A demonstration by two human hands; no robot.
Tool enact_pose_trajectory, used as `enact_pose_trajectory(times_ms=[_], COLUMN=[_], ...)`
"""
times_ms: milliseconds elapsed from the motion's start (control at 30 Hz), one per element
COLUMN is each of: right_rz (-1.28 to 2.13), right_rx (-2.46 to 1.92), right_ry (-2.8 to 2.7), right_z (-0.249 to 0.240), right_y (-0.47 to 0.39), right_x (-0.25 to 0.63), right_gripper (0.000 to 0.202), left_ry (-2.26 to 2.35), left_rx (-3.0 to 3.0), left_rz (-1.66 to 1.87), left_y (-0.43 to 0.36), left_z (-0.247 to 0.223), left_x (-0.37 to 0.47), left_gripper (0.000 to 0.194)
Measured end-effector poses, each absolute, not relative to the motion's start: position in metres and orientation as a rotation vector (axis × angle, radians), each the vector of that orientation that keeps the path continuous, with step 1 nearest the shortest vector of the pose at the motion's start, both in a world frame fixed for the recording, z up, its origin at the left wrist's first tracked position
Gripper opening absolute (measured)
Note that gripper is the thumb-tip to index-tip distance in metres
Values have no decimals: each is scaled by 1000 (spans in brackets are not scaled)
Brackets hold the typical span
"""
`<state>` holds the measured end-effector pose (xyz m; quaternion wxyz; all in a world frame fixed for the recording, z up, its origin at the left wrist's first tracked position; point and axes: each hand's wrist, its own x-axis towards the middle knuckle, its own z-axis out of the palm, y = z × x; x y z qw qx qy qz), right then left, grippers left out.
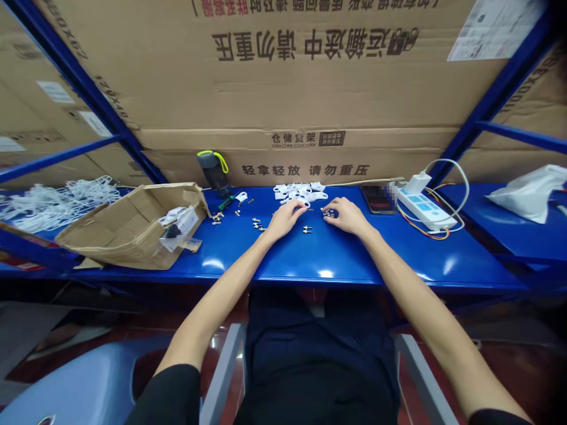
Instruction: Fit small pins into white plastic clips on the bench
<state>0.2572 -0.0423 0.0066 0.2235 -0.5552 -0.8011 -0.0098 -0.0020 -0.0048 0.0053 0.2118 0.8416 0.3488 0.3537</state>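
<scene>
"What's that at the left hand (286, 219)?"

"A white looped piece (303, 202), right at the fingertips. It's smooth, plastic-looking, with a rounded opening at one end. The fingers are drawn in narrow, but I can't tell from here whether they're actually gripping it."

"Are there more like it?"

"A whole cluster of white pieces (295, 191) just beyond that hand, overlapping one another, pale against the blue counter (354, 254). Their finer shapes blur together."

"And the right hand (348, 216)?"

"Thumb and forefinger parted a little, down around some small shiny bits (329, 213). Too tiny to make out properly. The dark phone (378, 199) lies just to the right of that hand, and the white power strip (425, 208) is farther right."

"What about those between the hands?"

"Two little metal pins (307, 229), lying side by side, nearer the person. More small metal parts (257, 224) are scattered left of the left hand, and well past them there's an open cardboard box (128, 227)."
</scene>
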Motion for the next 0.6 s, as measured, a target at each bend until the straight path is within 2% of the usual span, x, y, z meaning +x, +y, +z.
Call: enact_pose_trajectory(times_ms=[500,600], right_rz=[-32,49], right_rx=[-1479,-1417], right_ry=[-2186,-2153], right_z=[-1,4], right_y=[-36,-38], right_x=[253,246], right_gripper=[15,15], left_ry=[988,997], left_rx=[2381,2372], left_rz=[964,974], left_y=[-5,-6], left_z=[5,6], left_x=[-2,-2], left_gripper=[23,22])
